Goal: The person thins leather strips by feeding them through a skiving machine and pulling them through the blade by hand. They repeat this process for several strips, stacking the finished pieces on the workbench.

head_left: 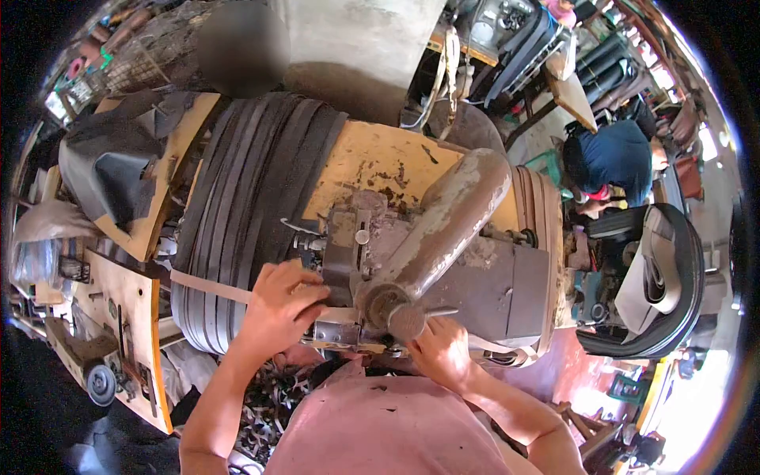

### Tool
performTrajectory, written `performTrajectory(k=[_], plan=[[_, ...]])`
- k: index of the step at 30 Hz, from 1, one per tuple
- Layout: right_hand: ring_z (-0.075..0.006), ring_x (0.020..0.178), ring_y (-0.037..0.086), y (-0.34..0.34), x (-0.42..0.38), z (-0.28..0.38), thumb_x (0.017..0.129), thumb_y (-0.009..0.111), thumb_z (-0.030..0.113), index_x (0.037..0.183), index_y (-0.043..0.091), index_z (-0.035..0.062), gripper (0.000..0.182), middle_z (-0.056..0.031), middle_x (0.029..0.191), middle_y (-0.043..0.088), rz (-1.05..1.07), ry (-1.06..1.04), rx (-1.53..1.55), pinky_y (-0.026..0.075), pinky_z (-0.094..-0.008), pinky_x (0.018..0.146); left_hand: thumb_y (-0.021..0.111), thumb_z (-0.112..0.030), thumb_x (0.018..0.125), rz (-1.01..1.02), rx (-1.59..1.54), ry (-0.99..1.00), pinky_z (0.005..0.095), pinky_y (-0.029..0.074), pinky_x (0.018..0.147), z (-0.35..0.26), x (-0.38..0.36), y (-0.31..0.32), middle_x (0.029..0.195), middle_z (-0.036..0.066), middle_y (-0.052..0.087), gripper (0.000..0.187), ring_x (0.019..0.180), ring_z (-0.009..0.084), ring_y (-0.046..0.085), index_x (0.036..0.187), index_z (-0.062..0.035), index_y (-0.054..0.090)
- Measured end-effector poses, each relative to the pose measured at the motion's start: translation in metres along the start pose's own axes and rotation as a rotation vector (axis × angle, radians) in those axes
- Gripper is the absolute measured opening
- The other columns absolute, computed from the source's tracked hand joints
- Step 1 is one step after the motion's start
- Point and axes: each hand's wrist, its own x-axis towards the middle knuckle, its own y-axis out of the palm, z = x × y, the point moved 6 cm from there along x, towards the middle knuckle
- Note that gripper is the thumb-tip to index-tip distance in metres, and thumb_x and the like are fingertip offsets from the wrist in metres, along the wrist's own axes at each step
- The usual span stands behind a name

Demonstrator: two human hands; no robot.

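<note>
A worn brown machine (467, 214) with a thick arm and a dark metal bed stands on a wooden table. My left hand (281, 305) is at the machine's left side, its fingers bent over a light tan strip (210, 286) that runs leftward across dark strips. What the fingertips press on is hidden. My right hand (442, 348) is closed beside the round knob (406, 322) at the machine's front, below a small metal lever (442, 311). Whatever its fingers grip cannot be made out. Long dark strips (253, 174) lie draped over the table left of the machine.
Tan strips (536, 206) hang over the table's right end. A coiled dark bundle (673, 277) lies farther right. A person in a dark blue shirt (613, 162) bends over at the upper right. Another wooden table (119, 317) stands at the left, and dark scraps (277, 404) lie below.
</note>
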Motion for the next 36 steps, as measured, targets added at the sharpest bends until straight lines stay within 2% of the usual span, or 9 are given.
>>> performTrajectory(k=[5, 8, 11, 15, 17, 19, 23, 25, 36], plan=[[-0.0297, 0.056, 0.058, -0.005, 0.009, -0.003, 0.077, 0.065, 0.004, 0.081, 0.055, 0.0055, 0.011, -0.0113, 0.067, 0.056, -0.011, -0.022, 0.026, 0.048, -0.0408, 0.049, 0.078, -0.013, 0.066, 0.104, -0.009, -0.112, 0.0408, 0.041, 0.082, -0.006, -0.017, 0.016, 0.099, 0.004, 0.064, 0.028, 0.096, 0.0267, 0.059, 0.092, -0.0126, 0.067], [-0.0332, 0.054, 0.058, -0.002, 0.004, -0.001, 0.076, 0.066, 0.005, 0.082, 0.057, 0.0056, 0.011, -0.0136, 0.063, 0.055, 0.06, 0.097, 0.069, 0.049, -0.0444, 0.052, 0.078, -0.012, 0.066, 0.036, -0.004, -0.138, 0.0423, 0.041, 0.085, -0.008, -0.031, 0.023, 0.103, 0.005, 0.064, 0.028, 0.097, 0.0273, 0.058, 0.092, -0.0112, 0.068], [-0.0322, 0.064, 0.065, -0.007, 0.017, -0.007, 0.085, 0.065, 0.02, 0.088, 0.062, 0.0009, 0.019, -0.0179, 0.074, 0.064, 0.243, 0.347, 0.002, 0.052, -0.0407, 0.056, 0.077, -0.011, 0.067, -0.081, 0.009, -0.171, 0.0429, 0.041, 0.088, -0.011, -0.043, 0.027, 0.105, 0.005, 0.064, 0.027, 0.098, 0.027, 0.058, 0.093, -0.0104, 0.07], [-0.0268, 0.068, 0.069, 0.001, 0.033, -0.009, 0.091, 0.06, 0.034, 0.089, 0.064, -0.0008, 0.035, -0.0181, 0.078, 0.067, 0.354, 0.164, -0.046, 0.053, -0.0365, 0.057, 0.078, -0.01, 0.067, -0.218, 0.04, -0.164, 0.0433, 0.041, 0.088, -0.012, -0.051, 0.023, 0.104, 0.005, 0.064, 0.027, 0.098, 0.0267, 0.058, 0.092, -0.0102, 0.071], [-0.0226, 0.067, 0.069, 0.026, 0.028, -0.02, 0.092, 0.059, 0.041, 0.085, 0.064, 0.0003, 0.041, -0.0149, 0.072, 0.067, 0.749, 0.673, 0.444, 0.053, -0.0338, 0.057, 0.079, -0.014, 0.068, -0.218, 0.063, -0.165, 0.0442, 0.041, 0.091, -0.013, -0.053, 0.024, 0.105, 0.006, 0.064, 0.027, 0.1, 0.0301, 0.057, 0.094, -0.0119, 0.072], [-0.0188, 0.06, 0.065, 0.03, 0.021, -0.023, 0.094, 0.058, 0.041, 0.085, 0.064, 0.0015, 0.041, -0.011, 0.064, 0.063, 0.792, 0.69, 0.508, 0.05, -0.0347, 0.056, 0.078, -0.015, 0.07, -0.268, 0.064, -0.193, 0.0442, 0.041, 0.091, -0.014, -0.056, 0.023, 0.104, 0.006, 0.064, 0.025, 0.1, 0.0296, 0.057, 0.094, -0.0118, 0.073], [-0.0136, 0.051, 0.052, 0.012, 0.033, -0.005, 0.095, 0.059, 0.037, 0.082, 0.066, 0.0045, 0.036, -0.0033, 0.059, 0.055, 0.715, 0.382, 0.581, 0.039, -0.0327, 0.048, 0.079, -0.013, 0.067, -0.324, 0.102, -0.182, 0.0433, 0.042, 0.088, -0.013, -0.061, 0.026, 0.104, 0.004, 0.063, 0.032, 0.1, 0.0265, 0.057, 0.097, -0.0122, 0.071], [-0.0081, 0.052, 0.046, 0.019, 0.009, -0.036, 0.095, 0.061, 0.036, 0.081, 0.067, 0.0055, 0.034, 0.0017, 0.059, 0.05, 0.784, 0.807, 0.692, 0.033, -0.0271, 0.046, 0.08, -0.014, 0.066, -0.337, 0.084, -0.183, 0.0433, 0.042, 0.088, -0.014, -0.063, 0.03, 0.105, 0.004, 0.062, 0.032, 0.101, 0.0267, 0.057, 0.097, -0.0126, 0.071], [-0.0051, 0.051, 0.038, -0.075, -0.028, -0.063, 0.096, 0.061, 0.033, 0.082, 0.068, 0.0051, 0.032, 0.0062, 0.057, 0.042, 0.911, 0.845, 0.588, 0.027, -0.0258, 0.045, 0.081, -0.014, 0.066, -0.33, 0.142, -0.256, 0.0514, 0.04, 0.097, -0.022, -0.059, 0.029, 0.109, 0.006, 0.061, 0.035, 0.107, 0.0263, 0.058, 0.099, -0.011, 0.071]])
